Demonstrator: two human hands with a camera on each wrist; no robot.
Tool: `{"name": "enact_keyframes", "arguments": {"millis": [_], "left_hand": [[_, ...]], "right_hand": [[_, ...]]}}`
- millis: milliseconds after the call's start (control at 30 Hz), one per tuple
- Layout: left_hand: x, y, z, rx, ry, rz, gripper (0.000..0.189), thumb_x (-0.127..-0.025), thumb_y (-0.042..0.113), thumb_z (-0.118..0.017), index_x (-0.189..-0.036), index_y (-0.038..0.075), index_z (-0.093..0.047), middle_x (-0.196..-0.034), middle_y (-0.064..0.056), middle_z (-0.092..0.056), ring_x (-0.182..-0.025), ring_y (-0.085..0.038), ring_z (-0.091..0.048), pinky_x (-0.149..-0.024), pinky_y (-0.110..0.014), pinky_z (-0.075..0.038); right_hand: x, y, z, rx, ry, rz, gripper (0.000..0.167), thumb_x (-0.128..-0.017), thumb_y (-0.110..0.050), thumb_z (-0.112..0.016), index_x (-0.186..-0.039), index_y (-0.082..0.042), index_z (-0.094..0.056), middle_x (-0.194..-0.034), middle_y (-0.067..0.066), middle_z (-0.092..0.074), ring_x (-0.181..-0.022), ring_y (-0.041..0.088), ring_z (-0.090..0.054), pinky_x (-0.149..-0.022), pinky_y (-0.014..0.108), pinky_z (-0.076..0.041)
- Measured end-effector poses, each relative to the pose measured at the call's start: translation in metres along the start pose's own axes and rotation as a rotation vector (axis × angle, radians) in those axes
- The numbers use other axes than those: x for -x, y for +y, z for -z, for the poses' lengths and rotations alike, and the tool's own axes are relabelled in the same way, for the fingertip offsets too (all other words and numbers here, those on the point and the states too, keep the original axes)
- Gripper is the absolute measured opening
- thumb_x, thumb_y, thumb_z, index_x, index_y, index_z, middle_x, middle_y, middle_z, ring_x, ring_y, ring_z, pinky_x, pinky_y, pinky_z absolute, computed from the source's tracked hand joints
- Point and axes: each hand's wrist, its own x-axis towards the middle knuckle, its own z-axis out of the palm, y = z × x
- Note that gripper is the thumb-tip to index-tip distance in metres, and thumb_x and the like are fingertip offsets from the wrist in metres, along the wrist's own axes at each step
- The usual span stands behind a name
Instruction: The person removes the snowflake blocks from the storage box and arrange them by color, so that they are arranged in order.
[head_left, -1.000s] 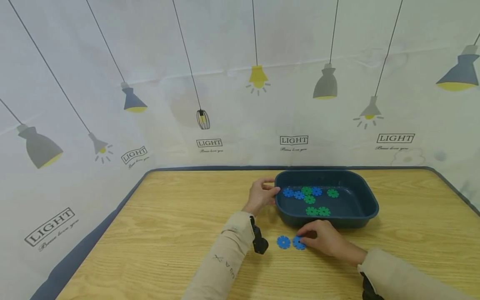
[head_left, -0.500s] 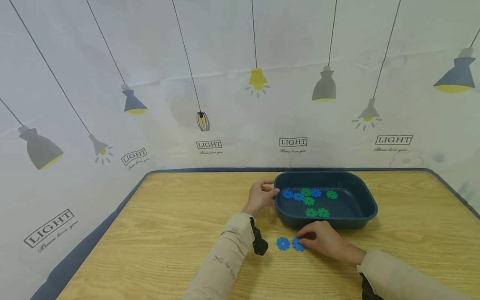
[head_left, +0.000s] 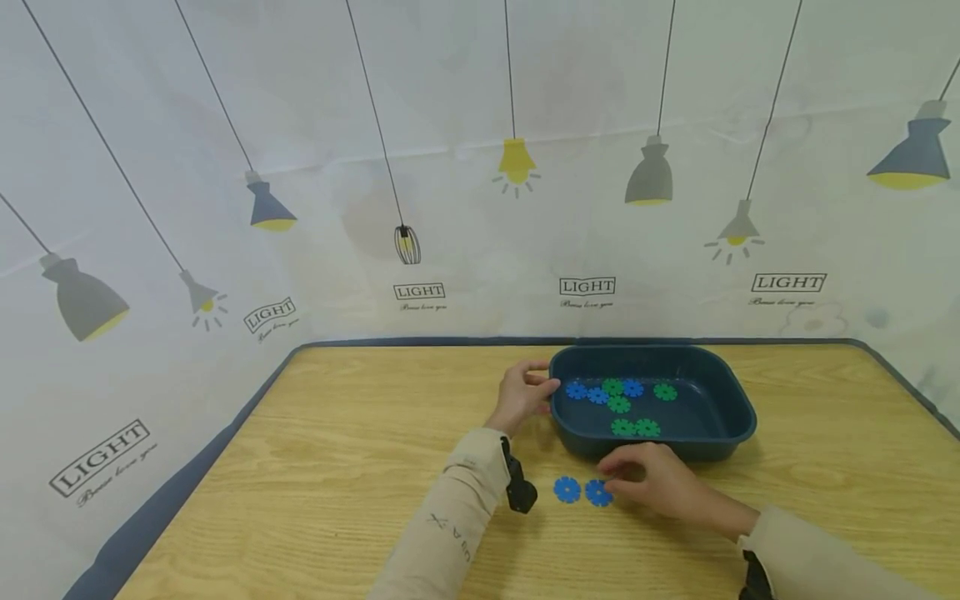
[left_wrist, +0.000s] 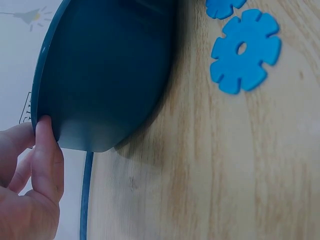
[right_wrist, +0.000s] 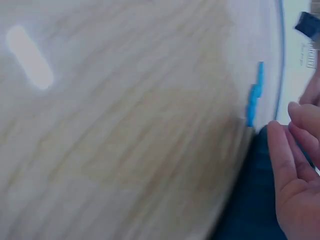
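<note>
My left hand (head_left: 521, 398) pinches the left rim of a dark teal plastic basin (head_left: 716, 400); the left wrist view shows the thumb and fingers (left_wrist: 47, 165) on either side of the rim. On the table in front of the basin lie two flat blue notched building discs, a left disc (head_left: 567, 490) and a right disc (head_left: 598, 493). Just right of the right disc hovers my right hand (head_left: 663, 482), thumb and fingers apart, holding nothing. Inside the basin lie several green discs (head_left: 665, 392) and blue discs (head_left: 576, 390).
The wooden table (head_left: 360, 450) extends left and right of the basin. Behind it hangs a pale wall covering (head_left: 465, 233) printed with lamps, and the basin stands close to the table's back edge.
My right hand has let go of the right blue disc and drawn slightly to the right. The disc lies flat on the table. My left hand stays on the basin rim.
</note>
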Motion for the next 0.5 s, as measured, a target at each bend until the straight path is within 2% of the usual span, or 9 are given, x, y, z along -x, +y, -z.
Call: {"name": "enact_keyframes", "arguments": {"millis": [133,367,500], "left_hand": [[0.0,0.0,0.0,0.006,-0.004,0.001,0.034,-0.081,0.007,-0.064,-0.114,0.005,-0.056,-0.087,-0.009,-0.057,-0.058,-0.014,-0.059,-0.058,-0.034,-0.054],[0.001,0.0,0.001,0.012,-0.016,-0.013,0.034,-0.082,0.007,-0.063,-0.115,0.004,-0.055,-0.088,-0.01,-0.057,-0.058,-0.014,-0.059,-0.063,-0.039,-0.053],[0.001,-0.001,0.001,0.015,-0.02,-0.009,0.034,-0.082,0.008,-0.063,-0.115,0.004,-0.055,-0.088,-0.01,-0.057,-0.058,-0.015,-0.059,-0.063,-0.04,-0.053]], "right_hand": [[0.005,-0.011,0.01,-0.077,0.0,-0.017,0.022,-0.081,-0.016,-0.065,-0.097,-0.002,-0.064,-0.094,0.008,-0.064,-0.078,0.006,-0.057,-0.067,0.024,-0.05],[0.003,-0.019,0.033,-0.099,0.099,0.037,0.021,-0.082,-0.015,-0.064,-0.096,0.001,-0.063,-0.09,0.012,-0.063,-0.072,0.01,-0.059,-0.062,0.026,-0.051],[0.0,-0.018,0.045,-0.118,0.106,0.013,0.02,-0.084,-0.014,-0.062,-0.097,0.001,-0.062,-0.088,0.009,-0.062,-0.071,0.013,-0.06,-0.059,0.031,-0.052]]}}
